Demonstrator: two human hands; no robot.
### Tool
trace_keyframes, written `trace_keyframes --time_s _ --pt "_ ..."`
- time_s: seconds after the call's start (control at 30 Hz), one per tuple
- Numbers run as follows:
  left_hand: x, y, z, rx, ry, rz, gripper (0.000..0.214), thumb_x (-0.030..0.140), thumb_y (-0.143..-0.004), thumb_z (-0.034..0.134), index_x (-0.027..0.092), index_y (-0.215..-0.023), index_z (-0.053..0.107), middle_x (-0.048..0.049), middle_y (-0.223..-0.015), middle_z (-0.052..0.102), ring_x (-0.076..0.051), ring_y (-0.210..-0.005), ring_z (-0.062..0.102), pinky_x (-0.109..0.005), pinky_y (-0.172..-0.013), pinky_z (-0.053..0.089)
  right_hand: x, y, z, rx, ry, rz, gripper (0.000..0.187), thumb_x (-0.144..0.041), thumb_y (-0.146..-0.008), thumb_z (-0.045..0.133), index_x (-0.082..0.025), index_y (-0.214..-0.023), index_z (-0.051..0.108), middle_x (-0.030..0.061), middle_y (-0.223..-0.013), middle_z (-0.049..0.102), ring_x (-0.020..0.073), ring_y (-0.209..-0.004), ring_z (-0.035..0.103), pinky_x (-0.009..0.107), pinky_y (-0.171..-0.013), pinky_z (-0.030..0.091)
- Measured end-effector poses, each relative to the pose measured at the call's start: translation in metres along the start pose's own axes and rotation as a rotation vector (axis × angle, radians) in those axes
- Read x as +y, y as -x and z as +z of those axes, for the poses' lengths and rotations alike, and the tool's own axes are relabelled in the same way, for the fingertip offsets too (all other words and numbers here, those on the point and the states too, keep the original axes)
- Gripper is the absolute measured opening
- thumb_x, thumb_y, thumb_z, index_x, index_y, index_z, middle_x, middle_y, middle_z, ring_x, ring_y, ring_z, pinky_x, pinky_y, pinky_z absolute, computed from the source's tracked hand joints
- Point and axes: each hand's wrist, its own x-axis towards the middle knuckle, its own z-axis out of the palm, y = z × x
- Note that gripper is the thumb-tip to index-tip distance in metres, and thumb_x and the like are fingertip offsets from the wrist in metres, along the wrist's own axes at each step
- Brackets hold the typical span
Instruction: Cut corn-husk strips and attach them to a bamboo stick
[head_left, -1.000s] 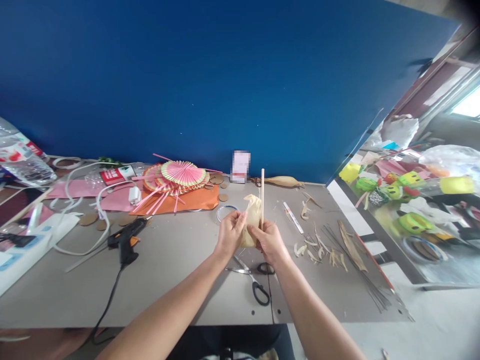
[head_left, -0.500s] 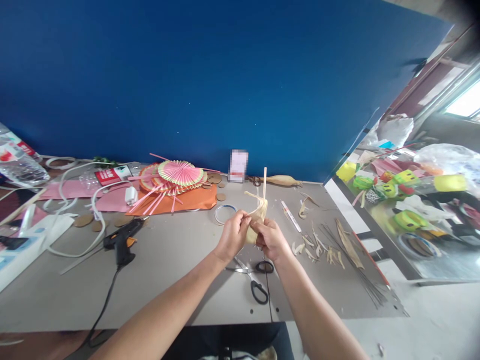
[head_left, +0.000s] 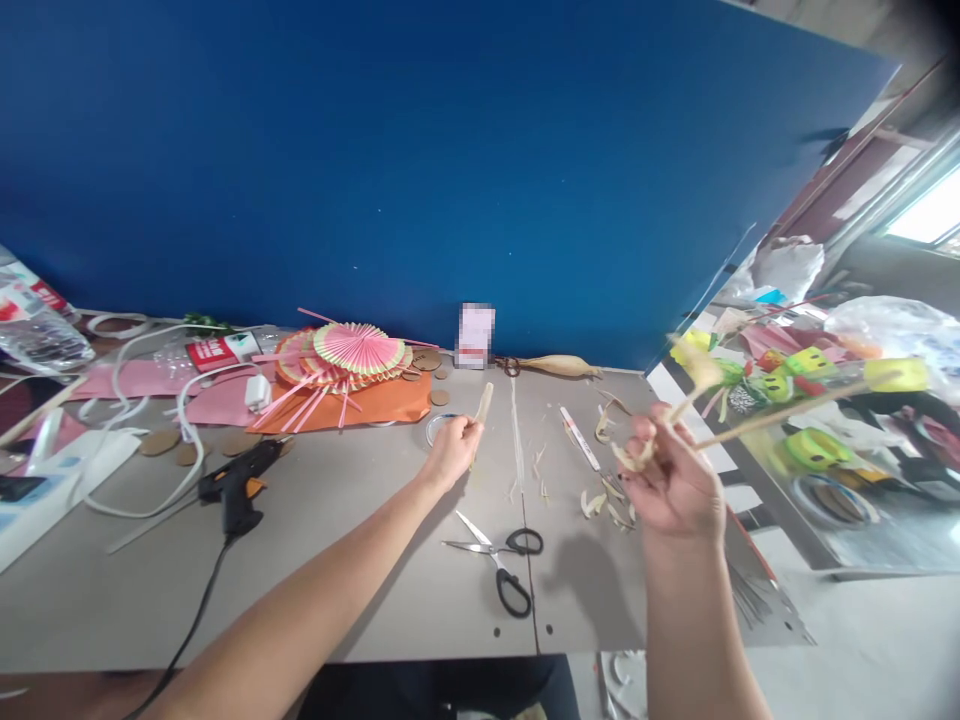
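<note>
My left hand (head_left: 453,450) is closed on a torn strip of pale corn husk (head_left: 482,404) that sticks up from its fingers, above the grey table (head_left: 360,560). Off to the right, raised, my right hand (head_left: 670,478) is closed on a thin wooden stick (head_left: 780,412) wrapped with husk; the stick points right and is blurred by motion. Open black-handled scissors (head_left: 499,557) lie on the table between my two arms. Thin husk fibres (head_left: 516,440) lie just past the scissors.
A black-and-orange glue gun (head_left: 238,482) with its cable lies at the left. Pink folded paper fans (head_left: 352,350) on orange paper sit at the back, by a tape ring (head_left: 441,426). Husk scraps (head_left: 607,495), a white marker (head_left: 579,436) and thin wires (head_left: 746,590) lie at the right.
My hands have come apart. The right hand swung the stick with husk out to the right and tipped it sideways; the left hand stayed near the middle with a torn-off husk strip.
</note>
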Motion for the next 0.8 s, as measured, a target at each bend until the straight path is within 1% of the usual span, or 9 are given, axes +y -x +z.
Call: trace_keyframes --time_s 0.1,0.17,0.27,0.33,0.43,0.53,0.63,0.7,0.8 --pt "0.007 0.009 0.013 -0.126 -0.018 0.012 0.019 0.034 -0.071 0.045 0.017 -0.063 0.049 0.0078 -0.042 0.033 -0.006 -0.036 0.028 -0.019 -0.038 0.020 0.028 -0.008 0.007 -0.066 0.111 0.167 0.026 -0.033 -0.063 0.062 -0.018 -0.082 0.055 -0.0061 -0.055 0.048 0.0001 -0.032 0.021 0.016 -0.030 0.017" --pt "0.010 0.016 0.021 -0.207 -0.053 0.054 0.021 0.036 -0.071 0.045 0.016 -0.064 0.049 0.0071 -0.044 0.034 -0.006 -0.039 0.031 -0.019 -0.039 0.021 0.055 -0.010 0.020 -0.041 0.180 0.265 0.028 -0.035 -0.060 0.064 -0.015 -0.079 0.057 -0.0073 -0.047 0.044 0.0012 -0.031 0.025 0.016 -0.030 0.017" --pt "0.014 0.024 0.026 -0.286 -0.127 0.151 0.022 0.036 -0.071 0.046 0.015 -0.063 0.051 0.0060 -0.047 0.037 -0.007 -0.043 0.032 -0.019 -0.042 0.022 0.088 -0.014 0.035 0.016 0.316 0.262 0.023 -0.032 -0.056 0.066 -0.014 -0.063 0.054 -0.0090 -0.039 0.038 0.0030 -0.031 0.030 0.017 -0.031 0.024" --pt "0.015 0.026 0.022 -0.321 -0.214 0.209 0.024 0.036 -0.072 0.044 0.015 -0.065 0.053 0.0052 -0.048 0.039 -0.008 -0.045 0.033 -0.020 -0.044 0.024 0.096 -0.024 0.035 0.074 0.343 0.227 0.022 -0.030 -0.055 0.065 -0.015 -0.054 0.049 -0.0086 -0.037 0.037 0.0036 -0.032 0.032 0.017 -0.031 0.025" --pt "0.013 0.026 0.011 -0.315 -0.309 0.191 0.024 0.036 -0.072 0.044 0.015 -0.067 0.055 0.0039 -0.048 0.044 -0.009 -0.046 0.037 -0.022 -0.046 0.027 0.088 -0.052 0.018 0.199 0.369 0.186 0.024 -0.028 -0.055 0.064 -0.017 -0.050 0.044 -0.0092 -0.034 0.034 0.0030 -0.029 0.028 0.019 -0.030 0.020" --pt "0.009 0.026 -0.001 -0.288 -0.347 0.155 0.021 0.034 -0.071 0.046 0.016 -0.069 0.056 0.0035 -0.048 0.045 -0.011 -0.047 0.040 -0.023 -0.048 0.029 0.062 -0.088 -0.011 0.342 0.387 0.145 0.020 -0.027 -0.057 0.063 -0.016 -0.057 0.047 -0.0096 -0.034 0.034 0.0032 -0.029 0.025 0.020 -0.029 0.017" --pt "0.006 0.029 -0.006 -0.262 -0.320 0.119 0.021 0.034 -0.071 0.046 0.015 -0.070 0.056 0.0034 -0.048 0.045 -0.010 -0.047 0.040 -0.023 -0.048 0.029 0.037 -0.113 -0.035 0.400 0.390 0.142 0.021 -0.028 -0.059 0.065 -0.015 -0.066 0.050 -0.0103 -0.031 0.033 0.0039 -0.027 0.024 0.021 -0.028 0.015" --pt "0.007 0.031 -0.005 -0.260 -0.278 0.096 0.021 0.035 -0.070 0.048 0.015 -0.070 0.056 0.0039 -0.048 0.044 -0.010 -0.046 0.039 -0.022 -0.047 0.030 0.031 -0.117 -0.039 0.395 0.375 0.150 0.025 -0.034 -0.063 0.062 -0.014 -0.072 0.052 -0.0102 -0.032 0.033 0.0041 -0.026 0.023 0.020 -0.027 0.015" --pt "0.012 0.035 0.001 -0.297 -0.176 0.055 0.024 0.039 -0.071 0.048 0.016 -0.071 0.055 0.0039 -0.051 0.045 -0.008 -0.045 0.039 -0.021 -0.044 0.030 0.039 -0.102 -0.025 0.314 0.328 0.171 0.030 -0.044 -0.072 0.050 -0.015 -0.079 0.052 -0.0078 -0.036 0.040 0.0036 -0.026 0.024 0.018 -0.027 0.015"
